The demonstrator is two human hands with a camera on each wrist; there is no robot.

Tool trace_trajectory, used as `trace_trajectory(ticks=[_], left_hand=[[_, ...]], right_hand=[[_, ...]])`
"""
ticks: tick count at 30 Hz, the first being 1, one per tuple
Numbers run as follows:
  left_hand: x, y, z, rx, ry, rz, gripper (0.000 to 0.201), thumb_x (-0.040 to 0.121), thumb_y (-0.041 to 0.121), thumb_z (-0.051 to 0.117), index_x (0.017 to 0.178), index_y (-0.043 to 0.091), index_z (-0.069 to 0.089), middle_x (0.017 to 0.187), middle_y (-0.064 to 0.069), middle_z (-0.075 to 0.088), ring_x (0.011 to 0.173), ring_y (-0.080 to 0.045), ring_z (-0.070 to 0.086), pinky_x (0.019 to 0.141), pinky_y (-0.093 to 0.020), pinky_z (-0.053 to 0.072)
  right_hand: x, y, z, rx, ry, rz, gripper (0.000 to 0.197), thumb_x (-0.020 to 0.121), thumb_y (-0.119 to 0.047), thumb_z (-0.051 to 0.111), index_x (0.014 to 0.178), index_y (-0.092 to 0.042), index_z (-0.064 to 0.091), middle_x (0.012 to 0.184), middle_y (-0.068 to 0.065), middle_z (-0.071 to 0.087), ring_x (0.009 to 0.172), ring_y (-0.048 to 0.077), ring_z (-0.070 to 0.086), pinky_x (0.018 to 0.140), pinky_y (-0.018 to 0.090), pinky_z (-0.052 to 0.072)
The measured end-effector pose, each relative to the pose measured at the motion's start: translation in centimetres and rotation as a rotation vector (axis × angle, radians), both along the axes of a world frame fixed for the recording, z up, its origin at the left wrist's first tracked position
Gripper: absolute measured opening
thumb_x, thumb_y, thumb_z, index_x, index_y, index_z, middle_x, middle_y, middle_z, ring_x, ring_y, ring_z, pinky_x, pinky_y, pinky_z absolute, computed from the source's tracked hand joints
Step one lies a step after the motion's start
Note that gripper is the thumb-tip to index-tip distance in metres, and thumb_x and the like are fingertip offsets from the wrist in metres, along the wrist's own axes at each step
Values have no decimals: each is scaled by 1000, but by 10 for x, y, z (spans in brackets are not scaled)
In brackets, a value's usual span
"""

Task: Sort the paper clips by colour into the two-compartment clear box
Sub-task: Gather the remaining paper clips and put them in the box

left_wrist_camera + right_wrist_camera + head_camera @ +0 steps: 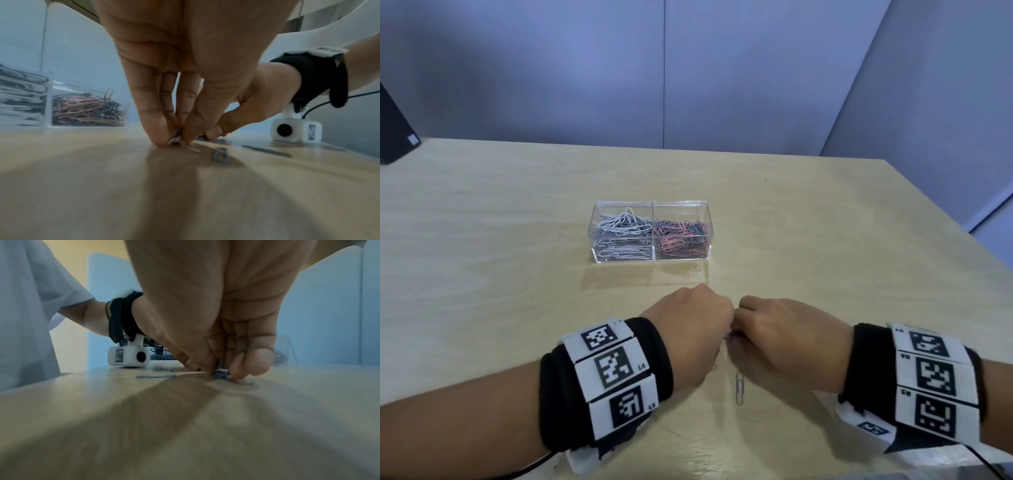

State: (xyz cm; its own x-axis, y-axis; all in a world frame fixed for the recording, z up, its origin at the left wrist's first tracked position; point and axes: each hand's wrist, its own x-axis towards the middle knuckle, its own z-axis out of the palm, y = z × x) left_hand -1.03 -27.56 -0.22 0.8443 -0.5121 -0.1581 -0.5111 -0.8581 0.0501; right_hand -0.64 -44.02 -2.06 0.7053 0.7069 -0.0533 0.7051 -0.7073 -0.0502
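Left hand: thumb and fingertips pinch a small bunch of pink clips against the table. Right hand: fingers closed narrowly on a cluster of blue-grey clips, also at the table surface. In the head view the two hands meet knuckle to knuckle, near the table's front edge.

One grey clip lies loose just behind the hands; a second small piece lies beside the left fingertips.

The clear box stands well beyond the hands. Its left compartment holds white and grey clips, its right pink and dark ones.

Risks, as judged: clips interlock, so a lifted bunch may drag a wrong colour along or shed one in transit. Both compartments already look mixed, which invites a misplaced drop.

Legible writing: "L4" and "L5" on the left wristband's marker tiles. Right band lettering too small to read.
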Motion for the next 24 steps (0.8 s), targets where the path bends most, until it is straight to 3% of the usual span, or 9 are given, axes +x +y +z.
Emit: trace_trajectory(ticks=[2,3,6,7,10,11,15,19,24], left_hand=[[5,2,0,15,-53,9,41,84,13,62,58,18,30,71,-5,44,63,-23,43,58,-31,36],[7,4,0,18,-76,9,40,85,11,60,59,17,30,68,-3,39,62,-24,42,57,-32,36],[15,8,1,8,-79,19,35,85,7,53,59,16,30,64,-1,33,64,-25,44,58,-33,35],[18,9,2,1,-64,29,34,83,7,53,58,15,32,63,-1,34,64,-25,46,57,-33,36],[31,15,9,-61,-26,66,20,78,10,55,61,12,46,64,-3,49,68,-26,56,59,-36,47],[36,16,14,-84,-22,76,13,76,11,56,64,10,53,66,-5,55,69,-26,57,61,-36,48],[69,24,40,-225,-82,130,13,75,17,60,71,8,69,71,-8,69,71,-26,64,67,-35,54],[109,34,55,-320,-165,189,9,73,17,66,78,15,73,71,3,64,75,-22,65,74,-34,56],[135,38,45,-225,-126,164,12,77,13,66,86,13,75,73,3,63,78,-22,66,74,-34,56]], right_hand=[[0,2,-1,-42,-105,16,16,77,-23,64,64,-17,58,61,-1,54,41,17,52,39,23,35],[1,3,-2,-43,-147,23,16,73,-21,65,60,-18,57,58,-1,54,38,16,50,37,22,29],[1,6,-5,-34,-260,59,23,73,-21,43,54,-19,55,53,-3,52,35,15,48,35,22,25],[2,6,-5,-46,-275,78,21,73,-20,45,54,-19,55,53,-2,52,35,15,47,36,23,23],[7,5,-5,-107,-311,112,21,63,-21,73,54,-20,55,52,-4,52,35,13,47,41,23,18],[8,5,-4,-113,-313,95,21,63,-25,72,52,-21,55,50,-4,52,34,13,46,41,23,17],[15,4,-3,-53,-212,23,28,74,-31,40,51,-20,53,49,-5,51,31,14,45,39,21,17],[15,3,-4,-40,-26,22,38,78,-32,29,63,-14,58,62,3,59,45,25,55,44,24,30],[18,3,-4,0,14,64,48,76,-36,17,73,-12,59,76,8,63,60,33,59,54,30,32]])
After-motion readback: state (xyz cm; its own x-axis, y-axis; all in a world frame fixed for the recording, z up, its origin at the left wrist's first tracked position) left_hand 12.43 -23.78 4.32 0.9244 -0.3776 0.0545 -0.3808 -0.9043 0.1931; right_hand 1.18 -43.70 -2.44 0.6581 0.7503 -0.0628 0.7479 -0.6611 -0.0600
